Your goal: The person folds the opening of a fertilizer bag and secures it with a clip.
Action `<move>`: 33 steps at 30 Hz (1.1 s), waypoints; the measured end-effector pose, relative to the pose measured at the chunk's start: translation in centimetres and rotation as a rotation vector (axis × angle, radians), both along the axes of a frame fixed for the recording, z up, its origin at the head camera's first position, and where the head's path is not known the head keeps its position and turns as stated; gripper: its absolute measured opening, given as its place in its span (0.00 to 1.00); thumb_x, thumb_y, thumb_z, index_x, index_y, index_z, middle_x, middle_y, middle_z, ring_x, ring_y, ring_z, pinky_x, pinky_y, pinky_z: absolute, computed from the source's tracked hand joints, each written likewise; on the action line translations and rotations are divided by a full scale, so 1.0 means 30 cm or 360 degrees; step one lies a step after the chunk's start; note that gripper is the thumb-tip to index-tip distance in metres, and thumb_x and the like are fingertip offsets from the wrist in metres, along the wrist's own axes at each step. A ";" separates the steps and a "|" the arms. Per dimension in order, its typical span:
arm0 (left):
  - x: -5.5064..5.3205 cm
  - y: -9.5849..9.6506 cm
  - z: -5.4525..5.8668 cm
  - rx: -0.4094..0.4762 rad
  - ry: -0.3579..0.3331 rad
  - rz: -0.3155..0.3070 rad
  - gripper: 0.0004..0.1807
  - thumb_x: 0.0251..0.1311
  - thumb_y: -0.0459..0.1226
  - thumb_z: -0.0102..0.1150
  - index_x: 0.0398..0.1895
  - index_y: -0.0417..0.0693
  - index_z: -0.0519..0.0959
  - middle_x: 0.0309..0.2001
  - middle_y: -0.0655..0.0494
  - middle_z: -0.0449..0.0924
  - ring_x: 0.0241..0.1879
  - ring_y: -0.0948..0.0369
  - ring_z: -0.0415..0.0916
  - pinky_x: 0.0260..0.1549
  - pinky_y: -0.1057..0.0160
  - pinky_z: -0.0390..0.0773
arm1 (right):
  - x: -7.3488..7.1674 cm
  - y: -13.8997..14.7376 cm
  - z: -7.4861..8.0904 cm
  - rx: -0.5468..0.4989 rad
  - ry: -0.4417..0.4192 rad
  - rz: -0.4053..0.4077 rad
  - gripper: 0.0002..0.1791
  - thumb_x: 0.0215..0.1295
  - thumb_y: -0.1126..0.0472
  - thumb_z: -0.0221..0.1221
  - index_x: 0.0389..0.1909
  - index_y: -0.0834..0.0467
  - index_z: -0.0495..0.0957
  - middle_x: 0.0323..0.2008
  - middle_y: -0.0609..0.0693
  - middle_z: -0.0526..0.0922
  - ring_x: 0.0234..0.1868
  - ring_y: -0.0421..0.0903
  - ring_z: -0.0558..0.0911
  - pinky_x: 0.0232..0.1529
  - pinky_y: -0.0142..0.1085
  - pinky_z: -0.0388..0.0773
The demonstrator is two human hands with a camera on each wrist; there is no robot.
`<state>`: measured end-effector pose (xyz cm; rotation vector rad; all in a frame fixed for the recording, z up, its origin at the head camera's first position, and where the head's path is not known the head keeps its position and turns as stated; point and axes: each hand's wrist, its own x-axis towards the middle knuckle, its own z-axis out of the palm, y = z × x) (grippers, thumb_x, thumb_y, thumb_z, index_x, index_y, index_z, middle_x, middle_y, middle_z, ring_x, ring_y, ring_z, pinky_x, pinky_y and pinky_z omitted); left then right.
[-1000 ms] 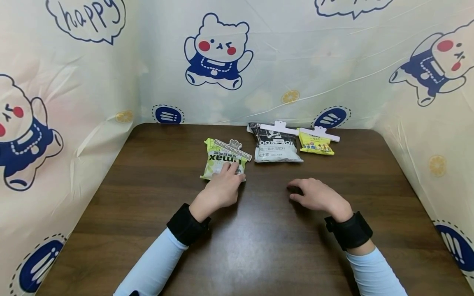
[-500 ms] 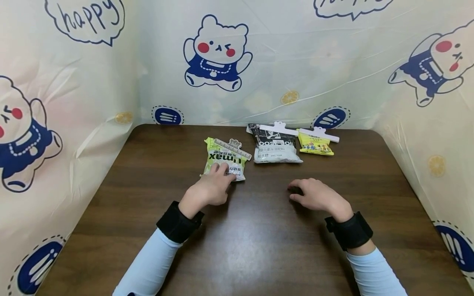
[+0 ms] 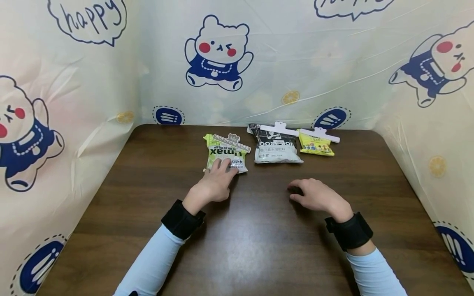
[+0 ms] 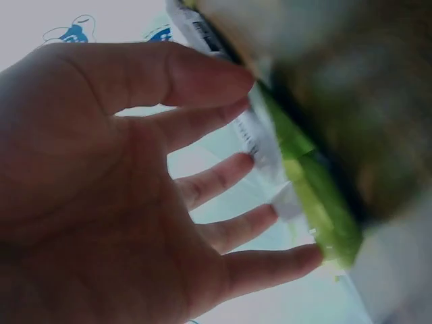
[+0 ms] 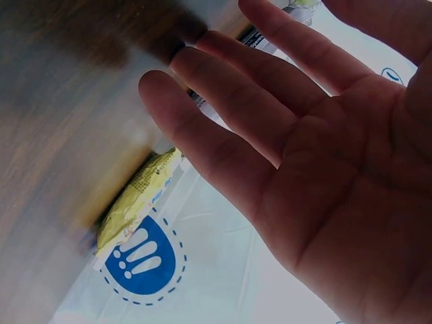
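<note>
A green and white bag (image 3: 226, 153), sealed along its far edge by a pale clip (image 3: 231, 142), lies on the table left of centre. My left hand (image 3: 212, 186) reaches over its near edge with fingers spread and fairly straight. In the left wrist view the fingertips are right at the side of the green bag (image 4: 322, 212), and the thumb lies apart from the little finger. On the bare tabletop to the right rests my right hand (image 3: 321, 195), fingers loosely bent and holding nothing. The right wrist view shows its palm (image 5: 337, 175) with nothing in it.
A black and white bag (image 3: 277, 152) with a white clip (image 3: 279, 129) lies at the table's back. Beside it is a small yellow bag (image 3: 316, 145) with another white clip (image 3: 321, 134). A printed curtain (image 3: 159, 61) surrounds the wooden table (image 3: 252, 238).
The left hand first drew back toward the left, then spread its fingers at the green bag's near edge. That bag has slid slightly away and turned a little. The right hand stays put.
</note>
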<state>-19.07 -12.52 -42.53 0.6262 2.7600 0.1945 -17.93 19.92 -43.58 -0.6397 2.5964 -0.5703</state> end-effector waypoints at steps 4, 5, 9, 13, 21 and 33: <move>-0.015 -0.002 -0.022 0.0032 0.0053 0.0014 0.34 0.66 0.28 0.57 0.77 0.47 0.65 0.78 0.39 0.50 0.76 0.35 0.45 0.67 0.25 0.61 | 0.000 -0.001 -0.001 0.0000 -0.0007 -0.0004 0.20 0.75 0.59 0.61 0.63 0.62 0.79 0.59 0.62 0.85 0.55 0.57 0.83 0.58 0.62 0.79; -0.019 -0.003 -0.028 0.0040 0.0063 0.0017 0.34 0.67 0.28 0.57 0.77 0.47 0.65 0.78 0.39 0.50 0.76 0.35 0.45 0.68 0.25 0.60 | 0.000 -0.001 -0.001 0.0001 -0.0010 -0.0003 0.20 0.75 0.59 0.61 0.63 0.62 0.80 0.59 0.62 0.85 0.56 0.58 0.83 0.59 0.62 0.79; -0.035 -0.006 -0.047 0.0066 0.0083 0.0023 0.34 0.67 0.30 0.57 0.77 0.48 0.65 0.79 0.40 0.49 0.78 0.35 0.43 0.69 0.25 0.58 | 0.000 -0.001 0.001 0.0006 -0.0015 -0.0002 0.20 0.75 0.59 0.61 0.63 0.62 0.80 0.59 0.63 0.85 0.55 0.58 0.83 0.59 0.62 0.79; -0.052 -0.010 -0.057 0.0069 0.0088 0.0013 0.35 0.68 0.31 0.57 0.79 0.49 0.64 0.81 0.40 0.47 0.80 0.35 0.39 0.71 0.25 0.55 | -0.002 -0.002 0.003 0.0007 -0.0013 -0.0001 0.20 0.75 0.59 0.61 0.63 0.62 0.80 0.58 0.63 0.86 0.54 0.57 0.84 0.58 0.62 0.79; -0.077 -0.022 -0.069 0.0101 0.0096 -0.0005 0.37 0.68 0.33 0.59 0.80 0.48 0.63 0.82 0.39 0.45 0.81 0.34 0.37 0.72 0.25 0.52 | 0.001 -0.004 0.003 0.0004 0.0009 0.0000 0.20 0.75 0.59 0.61 0.63 0.62 0.80 0.58 0.63 0.86 0.54 0.58 0.84 0.58 0.62 0.79; -0.095 -0.026 -0.070 0.0118 0.0064 -0.0003 0.37 0.68 0.34 0.60 0.80 0.48 0.63 0.83 0.39 0.43 0.82 0.35 0.34 0.72 0.24 0.50 | 0.003 -0.008 0.005 0.0018 0.0003 0.0001 0.18 0.75 0.59 0.61 0.60 0.62 0.82 0.56 0.62 0.87 0.53 0.57 0.84 0.57 0.61 0.80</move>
